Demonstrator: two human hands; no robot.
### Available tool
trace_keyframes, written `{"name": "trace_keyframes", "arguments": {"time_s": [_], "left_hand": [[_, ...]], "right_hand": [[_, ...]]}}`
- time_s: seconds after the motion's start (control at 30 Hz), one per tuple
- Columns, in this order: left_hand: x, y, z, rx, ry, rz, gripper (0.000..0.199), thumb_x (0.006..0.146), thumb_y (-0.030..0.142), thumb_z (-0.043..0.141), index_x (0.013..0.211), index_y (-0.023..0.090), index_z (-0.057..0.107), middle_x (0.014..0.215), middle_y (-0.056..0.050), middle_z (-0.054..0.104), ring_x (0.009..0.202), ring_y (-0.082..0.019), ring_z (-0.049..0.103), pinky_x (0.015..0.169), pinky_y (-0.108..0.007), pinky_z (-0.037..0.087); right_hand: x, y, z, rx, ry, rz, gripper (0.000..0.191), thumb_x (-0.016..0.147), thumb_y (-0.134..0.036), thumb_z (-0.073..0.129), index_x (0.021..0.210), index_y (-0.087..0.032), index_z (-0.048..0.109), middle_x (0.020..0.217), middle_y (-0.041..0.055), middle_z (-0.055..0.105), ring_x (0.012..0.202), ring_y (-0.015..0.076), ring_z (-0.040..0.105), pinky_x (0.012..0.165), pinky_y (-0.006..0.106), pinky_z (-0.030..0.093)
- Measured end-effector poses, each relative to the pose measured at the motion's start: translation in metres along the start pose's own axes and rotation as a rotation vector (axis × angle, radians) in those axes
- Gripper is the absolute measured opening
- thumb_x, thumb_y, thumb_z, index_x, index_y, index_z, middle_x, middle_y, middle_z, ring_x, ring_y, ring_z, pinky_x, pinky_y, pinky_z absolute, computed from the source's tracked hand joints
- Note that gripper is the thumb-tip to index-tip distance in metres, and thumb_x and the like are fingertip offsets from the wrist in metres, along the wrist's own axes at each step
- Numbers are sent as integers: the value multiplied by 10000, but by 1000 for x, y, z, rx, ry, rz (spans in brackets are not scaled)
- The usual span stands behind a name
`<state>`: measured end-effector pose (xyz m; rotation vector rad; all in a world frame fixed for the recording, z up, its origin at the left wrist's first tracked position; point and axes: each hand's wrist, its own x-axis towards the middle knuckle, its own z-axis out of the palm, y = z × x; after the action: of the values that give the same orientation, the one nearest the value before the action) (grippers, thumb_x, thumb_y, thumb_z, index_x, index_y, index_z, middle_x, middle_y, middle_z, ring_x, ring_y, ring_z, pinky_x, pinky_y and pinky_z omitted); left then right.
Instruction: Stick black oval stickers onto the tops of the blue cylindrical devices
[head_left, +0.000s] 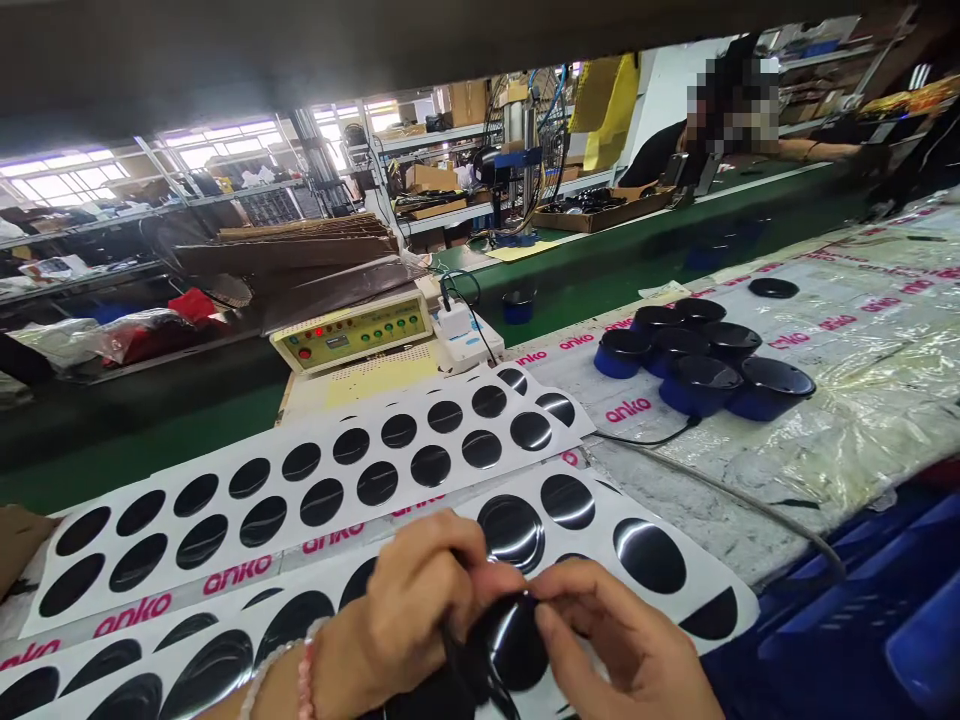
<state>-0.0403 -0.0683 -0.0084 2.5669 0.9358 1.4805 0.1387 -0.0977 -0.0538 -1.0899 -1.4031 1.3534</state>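
Note:
My left hand [420, 600], with beaded bracelets at the wrist, is closed on a glossy black round part [511, 640]. From the other side my right hand [615, 640] pinches the rim of that part between thumb and fingers. The fingertips of both hands nearly meet at its upper edge. More dark material shows below the left hand, too covered to make out. Beneath and behind the hands lie white sheets [600, 590] with rows of glossy black round stickers [649, 555]. Another long sticker sheet [225, 500] lies farther back.
Several black-topped blue round cups [697, 385] stand grouped on the plastic-covered table [847, 420]. A single black disc [773, 288] lies behind them. A control box [352, 335] and a cable [742, 490] are nearby. Blue crates [847, 640] sit at right. Across the green conveyor [570, 285], a person works.

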Motion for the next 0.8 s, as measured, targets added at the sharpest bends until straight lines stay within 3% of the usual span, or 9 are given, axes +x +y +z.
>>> {"name": "trace_keyframes", "arguments": {"time_s": [0.07,0.13,0.2,0.3,0.4,0.5,0.6,0.67,0.8], "left_hand": [[4,-10,-6,-14,153,-124,286,837,-6,554,698,191,400,784,16,527,613,-64,517,519,-177,415],[11,-22,-8,-99,113,-246,232,825,2,566,864,208,469,868,18,539,600,-58,498,531,-180,425],[20,-34,-6,-202,-162,-308,336,815,9,567,1041,239,473,990,-1,564,663,-74,522,596,-200,461],[30,-48,8,-238,-659,-266,377,779,-14,563,1067,224,511,1084,-30,588,913,-152,537,789,-271,473],[36,-56,22,-170,-924,-179,406,743,-38,541,1072,200,521,1064,-37,600,983,-188,502,830,-298,457],[40,-58,29,-114,-1010,-123,452,723,-54,528,1097,197,495,1036,-37,583,987,-186,490,796,-272,455],[48,-59,32,-50,-1078,-84,433,728,-19,570,1098,186,477,1014,-52,562,959,-192,496,766,-268,449],[54,-60,35,-32,-1119,-70,404,720,4,601,1070,170,486,1000,-60,560,946,-198,502,770,-273,444],[61,-59,39,-30,-1161,-52,297,718,23,609,965,168,531,878,-42,559,860,-190,523,691,-251,432]], "right_hand": [[2,4,-7,-187,36,-61,116,844,-259,531,924,-220,606,744,-1,655,642,120,622,585,189,503],[4,7,-11,-370,-21,-135,165,843,-195,514,990,-221,584,737,-19,642,604,104,610,560,177,501],[5,10,-11,-563,-77,-278,181,853,-148,489,991,-218,581,745,-18,636,624,107,619,578,183,513],[5,15,-7,-837,-15,-569,192,906,-150,413,977,-195,586,806,29,665,746,161,655,686,251,541],[4,24,-4,-1056,22,-728,241,931,-146,365,1032,-146,583,866,76,691,810,206,655,779,321,533],[4,31,-8,-1207,-18,-712,203,894,-205,483,1058,-178,600,1027,113,668,804,242,633,715,380,541],[7,32,-17,-1149,0,-584,169,852,-316,586,996,-229,599,1174,124,582,892,265,605,715,398,540],[11,30,-24,-981,63,-465,139,881,-349,552,945,-226,564,1121,105,567,947,238,591,764,356,533],[17,25,-32,-770,171,-311,115,940,-324,437,920,-241,515,994,53,551,845,175,600,738,297,526]]}}
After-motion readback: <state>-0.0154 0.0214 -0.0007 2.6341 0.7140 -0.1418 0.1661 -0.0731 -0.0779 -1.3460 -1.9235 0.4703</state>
